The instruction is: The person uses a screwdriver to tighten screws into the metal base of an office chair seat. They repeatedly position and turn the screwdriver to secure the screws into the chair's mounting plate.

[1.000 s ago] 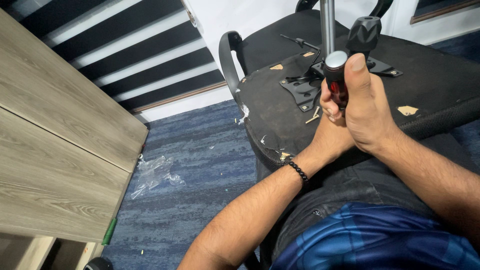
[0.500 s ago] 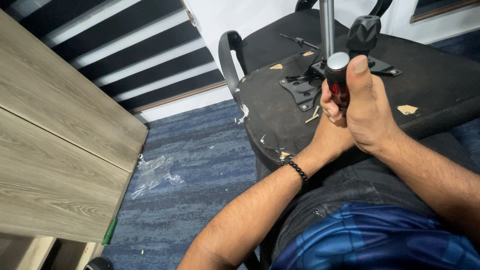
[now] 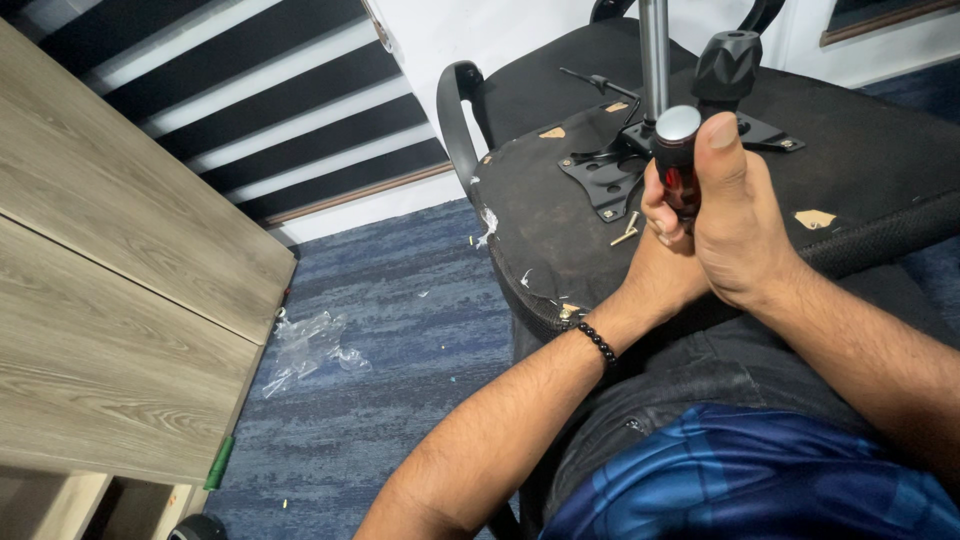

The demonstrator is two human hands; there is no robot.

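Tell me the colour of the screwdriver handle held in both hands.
The screwdriver handle is black and dark red with a silver cap, shown in the head view.

Both hands clasped together, left hand, right hand, forearms converging

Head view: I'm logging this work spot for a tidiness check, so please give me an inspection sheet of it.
Surface: upturned chair seat, black underside scuffed and torn at the edge, tilted across the person's lap.
Job's things: screwdriver with dark red-and-black handle and silver cap; black mounting plate; chrome post standing upright.
Clutter: loose screw on the seat; crumpled clear plastic and small scraps on the blue carpet.
Hands: left hand and right hand both wrapped round the screwdriver handle.
Cables: nothing seen.
Surroundings: wooden panels on the left, white wall behind.
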